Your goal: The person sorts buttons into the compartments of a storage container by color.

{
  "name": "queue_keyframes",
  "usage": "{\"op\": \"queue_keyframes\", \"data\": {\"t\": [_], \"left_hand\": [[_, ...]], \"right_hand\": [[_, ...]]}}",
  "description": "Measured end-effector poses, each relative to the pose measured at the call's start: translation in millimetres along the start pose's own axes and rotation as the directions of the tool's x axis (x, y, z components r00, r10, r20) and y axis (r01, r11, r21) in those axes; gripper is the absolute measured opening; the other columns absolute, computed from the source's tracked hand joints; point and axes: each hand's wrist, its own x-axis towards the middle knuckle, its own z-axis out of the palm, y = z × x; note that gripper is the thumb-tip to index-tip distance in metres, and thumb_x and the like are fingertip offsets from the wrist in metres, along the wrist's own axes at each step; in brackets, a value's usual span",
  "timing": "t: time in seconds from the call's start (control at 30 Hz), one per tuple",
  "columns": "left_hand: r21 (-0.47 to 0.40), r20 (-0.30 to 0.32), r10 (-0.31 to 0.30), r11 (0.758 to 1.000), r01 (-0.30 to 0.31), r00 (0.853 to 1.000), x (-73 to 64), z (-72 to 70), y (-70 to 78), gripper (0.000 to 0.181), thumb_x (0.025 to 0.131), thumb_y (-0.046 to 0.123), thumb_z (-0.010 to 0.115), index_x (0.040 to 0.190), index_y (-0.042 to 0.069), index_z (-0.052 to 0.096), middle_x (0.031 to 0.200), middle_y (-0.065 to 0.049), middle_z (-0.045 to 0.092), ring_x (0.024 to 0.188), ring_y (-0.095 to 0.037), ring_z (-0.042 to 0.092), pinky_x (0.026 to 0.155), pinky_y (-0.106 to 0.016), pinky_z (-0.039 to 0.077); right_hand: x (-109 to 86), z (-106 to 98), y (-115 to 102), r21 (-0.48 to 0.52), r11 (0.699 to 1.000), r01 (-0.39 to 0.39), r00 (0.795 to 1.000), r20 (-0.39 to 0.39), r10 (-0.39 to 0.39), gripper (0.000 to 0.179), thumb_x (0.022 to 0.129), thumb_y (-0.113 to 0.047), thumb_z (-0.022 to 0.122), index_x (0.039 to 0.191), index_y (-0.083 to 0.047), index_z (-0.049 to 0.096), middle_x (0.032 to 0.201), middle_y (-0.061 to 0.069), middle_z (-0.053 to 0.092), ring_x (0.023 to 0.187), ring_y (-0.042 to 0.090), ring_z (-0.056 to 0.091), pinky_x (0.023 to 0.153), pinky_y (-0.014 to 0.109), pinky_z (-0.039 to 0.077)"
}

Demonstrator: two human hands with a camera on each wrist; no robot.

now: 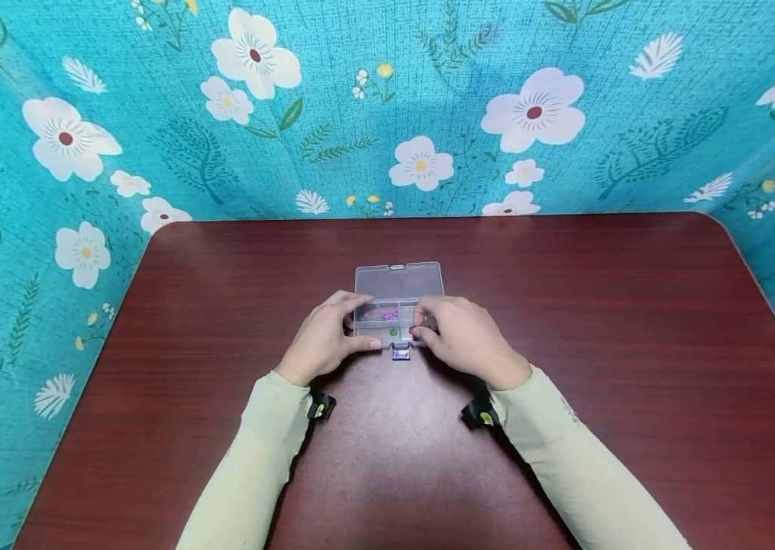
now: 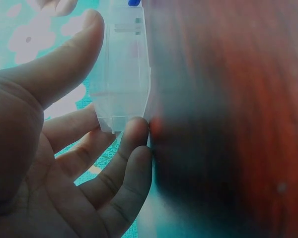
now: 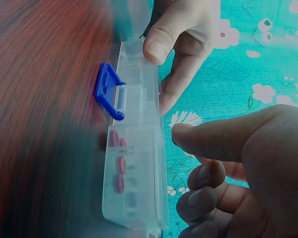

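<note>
A clear plastic compartment box [image 1: 377, 334] lies on the table with its lid [image 1: 397, 283] raised at the back. My left hand [image 1: 324, 336] grips its left end, thumb at the front edge and fingers round the far side. My right hand [image 1: 463, 334] is over the right half, thumb and index finger pinching a small red button [image 1: 411, 331], mostly hidden by the fingertips. Several red buttons [image 3: 120, 165] lie in the front right compartment. Purple buttons [image 1: 389, 315] sit in the back left compartment, and a green button [image 1: 393, 331] in the front left one.
A blue latch [image 3: 106, 91] hangs off the front of the box, low over the dark red wooden table [image 1: 222, 305]. Behind the table is a turquoise flowered cloth [image 1: 360, 99]. Both wrists carry black straps.
</note>
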Motion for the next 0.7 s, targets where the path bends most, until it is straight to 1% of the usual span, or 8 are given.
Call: {"op": "queue_keyframes", "data": {"t": [0.13, 0.23, 0.5, 0.7], "left_hand": [[-0.002, -0.001, 0.005, 1.000, -0.005, 1.000, 0.2, -0.1, -0.4, 0.068, 0.080, 0.033, 0.087, 0.140, 0.014, 0.061, 0.133, -0.002, 0.059, 0.091, -0.018, 0.055, 0.082, -0.036, 0.046], [-0.001, -0.001, 0.009, 1.000, -0.009, 1.000, 0.1, 0.0, -0.8, 0.067, 0.080, 0.033, 0.087, 0.139, 0.014, 0.061, 0.133, -0.001, 0.059, 0.090, -0.018, 0.055, 0.081, -0.036, 0.046], [-0.007, -0.001, 0.012, 1.000, -0.012, 1.000, -0.9, 0.0, -0.7, 0.067, 0.080, 0.033, 0.087, 0.139, 0.013, 0.061, 0.131, -0.001, 0.059, 0.087, -0.016, 0.055, 0.076, -0.034, 0.046], [0.000, -0.005, 0.022, 1.000, -0.022, 1.000, -0.7, -0.9, -0.5, 0.067, 0.079, 0.034, 0.087, 0.138, 0.013, 0.062, 0.132, -0.001, 0.059, 0.088, -0.017, 0.056, 0.079, -0.035, 0.046]], "right_hand": [[3.1, 1.9, -3.2, 0.008, 1.000, 0.004, 1.000, 0.013, -0.004, 0.009, 0.092, -0.015, 0.072, 0.089, -0.016, 0.064, 0.061, -0.006, 0.048, 0.054, 0.011, 0.044, 0.051, 0.031, 0.038], [4.7, 4.0, -5.0, 0.014, 1.000, 0.009, 1.000, 0.018, -0.009, 0.009, 0.091, -0.015, 0.072, 0.089, -0.016, 0.064, 0.063, -0.006, 0.049, 0.055, 0.011, 0.045, 0.052, 0.031, 0.038], [8.7, 10.2, -8.7, 0.008, 1.000, 0.015, 0.999, 0.028, -0.015, 0.011, 0.092, -0.016, 0.073, 0.089, -0.017, 0.063, 0.065, -0.006, 0.051, 0.057, 0.011, 0.047, 0.053, 0.031, 0.039], [12.3, 13.4, -13.7, 0.003, 1.000, 0.006, 0.999, 0.045, -0.006, 0.010, 0.093, -0.017, 0.073, 0.089, -0.018, 0.063, 0.064, -0.008, 0.053, 0.057, 0.010, 0.049, 0.053, 0.031, 0.041]]}}
